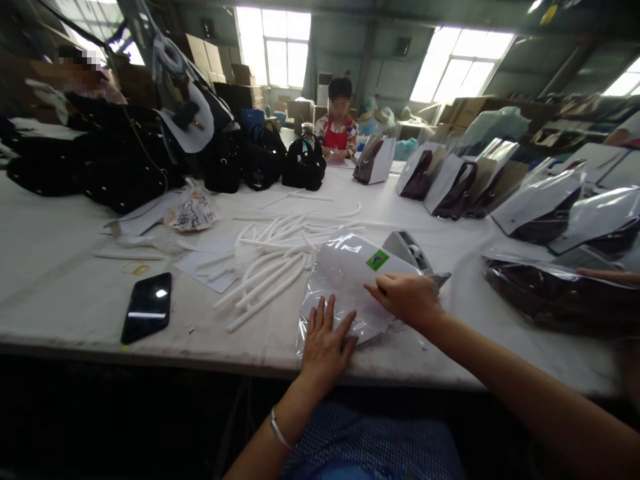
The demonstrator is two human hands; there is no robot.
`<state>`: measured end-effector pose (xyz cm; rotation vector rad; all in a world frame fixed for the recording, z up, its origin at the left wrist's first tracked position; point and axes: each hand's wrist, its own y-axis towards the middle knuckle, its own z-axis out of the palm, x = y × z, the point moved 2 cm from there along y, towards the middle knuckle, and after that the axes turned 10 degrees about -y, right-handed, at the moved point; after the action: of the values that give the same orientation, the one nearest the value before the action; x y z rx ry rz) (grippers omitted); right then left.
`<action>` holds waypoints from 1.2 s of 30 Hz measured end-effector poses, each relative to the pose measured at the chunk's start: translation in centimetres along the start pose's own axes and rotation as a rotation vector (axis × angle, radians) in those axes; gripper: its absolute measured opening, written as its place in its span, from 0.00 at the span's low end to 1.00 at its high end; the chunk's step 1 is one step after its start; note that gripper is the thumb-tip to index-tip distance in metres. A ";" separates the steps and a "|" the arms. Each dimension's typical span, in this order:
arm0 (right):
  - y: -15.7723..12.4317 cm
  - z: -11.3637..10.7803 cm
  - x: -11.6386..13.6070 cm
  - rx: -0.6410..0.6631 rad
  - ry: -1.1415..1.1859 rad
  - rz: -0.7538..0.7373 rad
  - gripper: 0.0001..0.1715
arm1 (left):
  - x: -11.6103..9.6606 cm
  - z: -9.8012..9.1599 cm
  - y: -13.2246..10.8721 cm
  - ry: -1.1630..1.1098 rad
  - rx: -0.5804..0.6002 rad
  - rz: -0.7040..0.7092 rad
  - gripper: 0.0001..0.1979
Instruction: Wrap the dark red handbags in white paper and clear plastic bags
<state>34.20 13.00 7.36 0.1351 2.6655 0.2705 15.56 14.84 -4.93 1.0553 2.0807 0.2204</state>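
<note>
A clear plastic bag (pixel 345 273) with white contents and a green sticker (pixel 377 259) lies flat on the white table (pixel 60 280) in front of me. My left hand (pixel 326 340) rests flat on its near edge, fingers stretched out. My right hand (pixel 407 298) presses on the bag's right side with fingers curled in a pinch; what it pinches is hidden. A grey tape dispenser (pixel 410 250) stands just behind my right hand.
Several white foam tubes (pixel 270 257) lie left of the bag. A black phone (pixel 147 307) sits near the front edge. Black handbags (pixel 260 160) stand at the back, bagged handbags (pixel 545 213) along the right. A person in red (pixel 339 130) sits at the far end.
</note>
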 end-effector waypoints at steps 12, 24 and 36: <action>-5.9 7.0 -5.3 -0.096 0.919 0.589 0.40 | 6.9 -4.2 3.7 -0.719 -0.117 -0.623 0.34; -4.7 7.2 -7.1 -0.034 1.493 0.934 0.32 | 1.6 -10.6 10.0 -1.138 0.030 -0.812 0.27; -10.5 10.4 -6.7 0.519 1.571 0.911 0.44 | 0.4 -11.3 12.2 -0.827 0.042 -0.441 0.33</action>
<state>44.33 3.57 -1.10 2.0672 3.8225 -0.1888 14.93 25.01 8.24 0.5348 1.4911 -0.4194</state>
